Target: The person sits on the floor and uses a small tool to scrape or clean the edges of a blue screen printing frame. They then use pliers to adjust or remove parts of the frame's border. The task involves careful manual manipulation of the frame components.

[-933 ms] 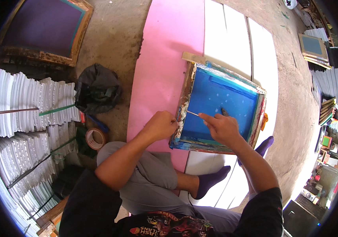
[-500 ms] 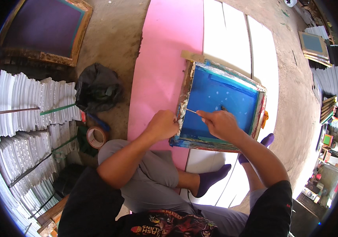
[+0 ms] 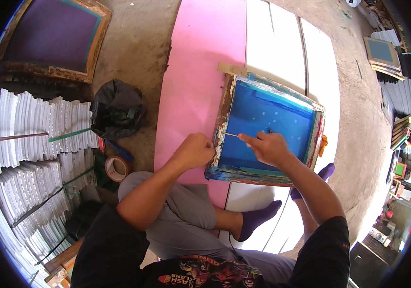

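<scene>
The frame (image 3: pixel 227 103) lies in the centre of the picture, flat across the pink panel (image 3: pixel 191 72) and white panels (image 3: pixel 275 53). Its rails look like old, paint-crusted wood, so it is probably stiff and fairly light. The blue mesh (image 3: pixel 248 113) inside seems thin and taut, likely easy to pierce or slacken; opposite rails would be the safer hold.

The right hand (image 3: pixel 266 148) has its grip pinched on a thin stick (image 3: pixel 231 135), pointed at the left rail. The stick looks rigid and slender, best held near its end. The left hand (image 3: pixel 196 150) is curled beside that rail, lower left of centre; whether its grip has anything in it I cannot tell.

A dark piece (image 3: pixel 270 131) on the mesh is partly hidden by the right hand. One socked foot (image 3: pixel 260 218) sits below the frame, another (image 3: pixel 327 171) near its lower right corner, crowding those sides. At left are a black bag (image 3: pixel 119 109), a tape roll (image 3: pixel 109 168) and stacked sheets (image 3: pixel 27 125).
</scene>
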{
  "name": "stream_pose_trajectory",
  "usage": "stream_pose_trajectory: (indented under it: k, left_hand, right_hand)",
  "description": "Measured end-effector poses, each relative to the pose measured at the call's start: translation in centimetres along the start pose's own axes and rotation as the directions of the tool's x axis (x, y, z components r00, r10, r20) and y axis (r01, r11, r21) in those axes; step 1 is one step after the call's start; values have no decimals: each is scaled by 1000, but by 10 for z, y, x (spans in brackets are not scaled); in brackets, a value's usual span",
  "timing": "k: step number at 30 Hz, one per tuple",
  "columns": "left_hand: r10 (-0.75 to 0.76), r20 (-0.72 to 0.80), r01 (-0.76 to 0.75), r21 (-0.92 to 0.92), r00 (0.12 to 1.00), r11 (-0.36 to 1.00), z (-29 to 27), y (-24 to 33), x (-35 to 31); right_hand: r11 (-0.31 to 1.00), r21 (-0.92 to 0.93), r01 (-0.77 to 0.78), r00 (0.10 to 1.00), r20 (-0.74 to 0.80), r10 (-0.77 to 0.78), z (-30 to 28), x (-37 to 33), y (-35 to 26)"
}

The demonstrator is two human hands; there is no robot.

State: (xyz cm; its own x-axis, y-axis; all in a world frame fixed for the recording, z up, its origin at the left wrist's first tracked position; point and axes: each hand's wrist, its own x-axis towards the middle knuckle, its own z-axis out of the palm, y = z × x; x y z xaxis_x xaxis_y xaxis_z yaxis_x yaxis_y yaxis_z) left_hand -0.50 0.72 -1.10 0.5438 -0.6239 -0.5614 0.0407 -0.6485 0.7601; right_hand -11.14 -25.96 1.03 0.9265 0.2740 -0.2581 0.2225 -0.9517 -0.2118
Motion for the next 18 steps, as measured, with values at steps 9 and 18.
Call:
stream_pose_trajectory:
  k: [9,18]
  left_hand:
    - [-1,19,1,3,1000,1000,1,-14,10]
    - [-35,3,35,-39,999,999,-3,-3,8]
  right_hand:
    - [945,327,-12,998,-46,29,13,2,10]
    - [515,810,-279,960,257,114,14,15,24]
